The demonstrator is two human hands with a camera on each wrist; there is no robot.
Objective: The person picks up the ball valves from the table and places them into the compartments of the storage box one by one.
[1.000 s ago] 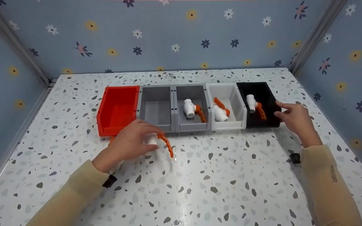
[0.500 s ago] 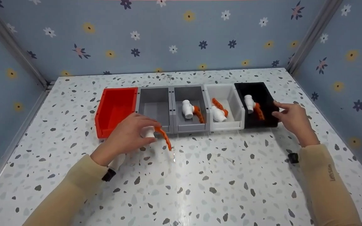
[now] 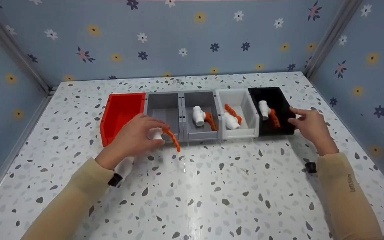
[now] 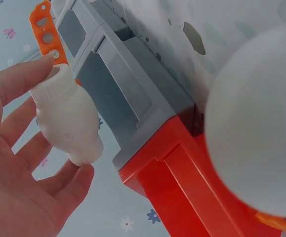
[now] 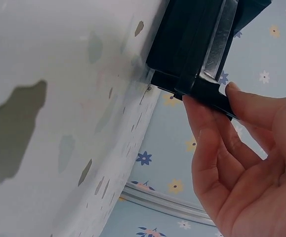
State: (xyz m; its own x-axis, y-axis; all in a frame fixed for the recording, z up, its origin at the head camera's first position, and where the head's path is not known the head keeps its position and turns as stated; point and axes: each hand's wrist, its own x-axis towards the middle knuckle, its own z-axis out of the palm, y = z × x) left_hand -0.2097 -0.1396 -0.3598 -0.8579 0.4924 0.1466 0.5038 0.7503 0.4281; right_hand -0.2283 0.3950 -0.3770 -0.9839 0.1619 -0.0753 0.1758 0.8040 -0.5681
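My left hand (image 3: 132,137) holds a white ball valve (image 4: 66,116) with an orange lever (image 3: 172,139), thumb and fingertips around its white body. It hangs at the front edge of the left grey bin (image 3: 164,115), beside the red bin (image 3: 120,115). With thumb and fingers, my right hand (image 3: 312,128) pinches the right wall of the black bin (image 3: 272,95). That bin contains a ball valve (image 3: 264,110). Below my left wrist another white valve (image 3: 125,166) lies on the table, partly hidden by the arm; it looms large in the left wrist view.
The bins stand side by side in one row. In the right grey bin (image 3: 198,97) lies a valve (image 3: 198,115), and the white bin (image 3: 238,100) holds another valve (image 3: 231,121). Flowered panels (image 3: 182,36) enclose the speckled table (image 3: 218,200) at the back and sides.
My left hand has carried the valve away from me, from over the table up to the left grey bin's front edge. The right hand keeps its hold on the black bin.
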